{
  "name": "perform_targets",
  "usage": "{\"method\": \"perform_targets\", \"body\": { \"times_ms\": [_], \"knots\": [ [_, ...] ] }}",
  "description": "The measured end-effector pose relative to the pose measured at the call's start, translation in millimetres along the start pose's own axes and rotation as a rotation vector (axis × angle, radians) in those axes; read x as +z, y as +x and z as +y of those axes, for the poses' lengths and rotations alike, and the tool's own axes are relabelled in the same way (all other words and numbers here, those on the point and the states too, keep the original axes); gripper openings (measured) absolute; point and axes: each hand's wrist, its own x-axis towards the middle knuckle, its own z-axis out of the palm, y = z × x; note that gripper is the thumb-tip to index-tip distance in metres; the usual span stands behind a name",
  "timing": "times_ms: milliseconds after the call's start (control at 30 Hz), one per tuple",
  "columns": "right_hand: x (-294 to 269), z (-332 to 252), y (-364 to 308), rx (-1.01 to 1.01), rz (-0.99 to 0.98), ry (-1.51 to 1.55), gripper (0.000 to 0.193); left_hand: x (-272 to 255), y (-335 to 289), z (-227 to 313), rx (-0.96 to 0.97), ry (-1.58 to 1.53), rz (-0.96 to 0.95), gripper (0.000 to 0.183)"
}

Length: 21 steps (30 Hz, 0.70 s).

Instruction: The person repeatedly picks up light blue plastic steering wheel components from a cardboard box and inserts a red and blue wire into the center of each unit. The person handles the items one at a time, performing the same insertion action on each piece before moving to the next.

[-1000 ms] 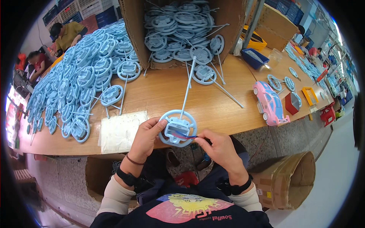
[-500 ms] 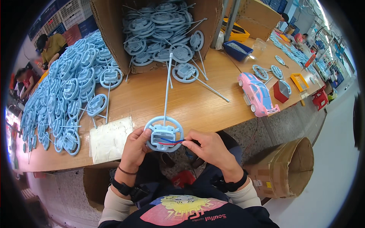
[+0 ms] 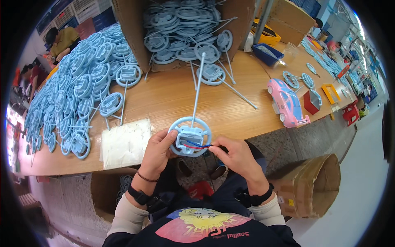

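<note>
A light-blue toy steering wheel (image 3: pixel 207 126) is held just off the table's near edge, its open, box-like hub facing up. From the wheel a long thin rod (image 3: pixel 198 90) points away over the tabletop. My left hand (image 3: pixel 157 153) is closed on the wheel's left rim, thumb on top. Red and blue wires (image 3: pixel 198 145) run out of the hub to the right, and my right hand (image 3: pixel 238 158) pinches them between thumb and forefinger. A dark bit shows at the right fingers; what it is I cannot make out.
A heap of similar wheels (image 3: pixel 84 88) covers the table's left side. More fill a cardboard box (image 3: pixel 131 37) behind. A pale sheet (image 3: pixel 125 143) lies nearby at left. At right are a pink toy car (image 3: pixel 286 101), a red box (image 3: pixel 311 103) and a blue tray (image 3: pixel 267 55).
The view has shifted, so the table things sit further right in it. Both hands still hold the steering wheel and the wires, with little change in grip.
</note>
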Motion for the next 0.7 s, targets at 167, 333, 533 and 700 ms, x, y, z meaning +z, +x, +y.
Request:
{"method": "perform_targets", "body": {
  "times_ms": [167,333,533,700],
  "knots": [
    [-2,-1,-2,-0.026,0.002,0.022,0.014,-2,-4,3,-0.03,-0.018,-0.062,0.03],
    [-1,-1,-1,0.015,-0.052,0.054,0.015,-6,-4,-11,-0.091,-0.128,-0.15,0.042],
    [11,-6,3,0.057,-0.114,0.073,0.016,-8,-9,-3,0.02,-0.086,-0.164,0.046],
    [29,-6,3,-0.027,-0.281,0.224,0.018,-56,-53,24,0.068,0.234,-0.016,0.041]
  ]
}}
